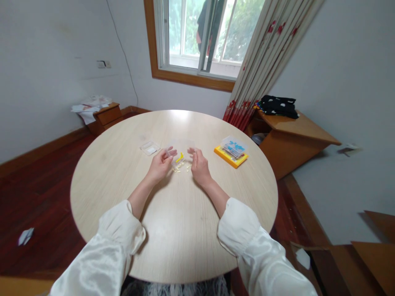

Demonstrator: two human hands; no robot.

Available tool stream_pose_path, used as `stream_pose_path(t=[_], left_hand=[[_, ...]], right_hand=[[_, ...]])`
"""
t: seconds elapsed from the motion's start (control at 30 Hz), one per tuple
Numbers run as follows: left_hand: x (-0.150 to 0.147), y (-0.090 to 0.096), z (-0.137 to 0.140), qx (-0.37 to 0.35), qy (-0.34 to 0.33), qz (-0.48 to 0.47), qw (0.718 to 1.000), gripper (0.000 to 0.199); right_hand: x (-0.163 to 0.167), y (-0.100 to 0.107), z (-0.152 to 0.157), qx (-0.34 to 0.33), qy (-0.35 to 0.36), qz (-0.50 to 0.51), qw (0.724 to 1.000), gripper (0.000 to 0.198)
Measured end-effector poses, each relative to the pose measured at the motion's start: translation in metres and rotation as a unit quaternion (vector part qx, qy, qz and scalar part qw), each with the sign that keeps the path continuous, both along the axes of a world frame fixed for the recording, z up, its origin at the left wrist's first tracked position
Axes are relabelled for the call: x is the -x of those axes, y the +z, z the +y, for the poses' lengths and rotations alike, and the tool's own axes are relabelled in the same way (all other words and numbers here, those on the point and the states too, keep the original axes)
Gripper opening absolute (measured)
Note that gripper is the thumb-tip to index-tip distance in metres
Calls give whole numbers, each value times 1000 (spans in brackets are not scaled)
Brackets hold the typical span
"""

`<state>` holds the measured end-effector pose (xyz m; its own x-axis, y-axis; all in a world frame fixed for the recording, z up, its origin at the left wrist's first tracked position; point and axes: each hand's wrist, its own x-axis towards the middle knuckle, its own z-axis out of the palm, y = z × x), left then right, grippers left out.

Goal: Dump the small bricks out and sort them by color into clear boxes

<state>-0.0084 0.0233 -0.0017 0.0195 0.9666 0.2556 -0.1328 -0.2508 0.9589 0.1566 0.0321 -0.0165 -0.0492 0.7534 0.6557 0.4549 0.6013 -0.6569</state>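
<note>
My left hand (160, 165) grips the edge of a small clear plastic box (173, 154) between thumb and fingers, above the middle of the table. A bright yellow piece (180, 157) shows in or behind the see-through box; I cannot tell which. Several tiny pale yellow pieces (177, 168) lie scattered on the tabletop just below and between the hands. To the right of the box, my right hand (200, 166) is open, its fingers loosely apart and curved toward the box. Nothing shows in it.
A round pale wooden table (175, 230) stands before me. On its left lies a clear lid-like case (150, 148). On its right, a clear box with blue pieces (234, 146) rests on a yellow box (225, 157). Beyond stands a wooden cabinet (296, 142).
</note>
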Motion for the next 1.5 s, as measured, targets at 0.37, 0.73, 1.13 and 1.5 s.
stream_pose_path(t=[0.37,0.73,1.13,1.5], left_hand=[[7,-7,8,-102,42,67,992,40],[14,-6,7,-96,52,104,989,42],[4,6,-1,-34,47,-20,998,56],[44,10,15,19,182,-181,966,34]], right_hand=[[-1,-3,1,38,-49,-16,998,26],[-5,-3,2,58,-84,2,995,27],[-4,2,-1,-1,-54,5,999,33],[0,6,-11,31,6,-136,990,34]])
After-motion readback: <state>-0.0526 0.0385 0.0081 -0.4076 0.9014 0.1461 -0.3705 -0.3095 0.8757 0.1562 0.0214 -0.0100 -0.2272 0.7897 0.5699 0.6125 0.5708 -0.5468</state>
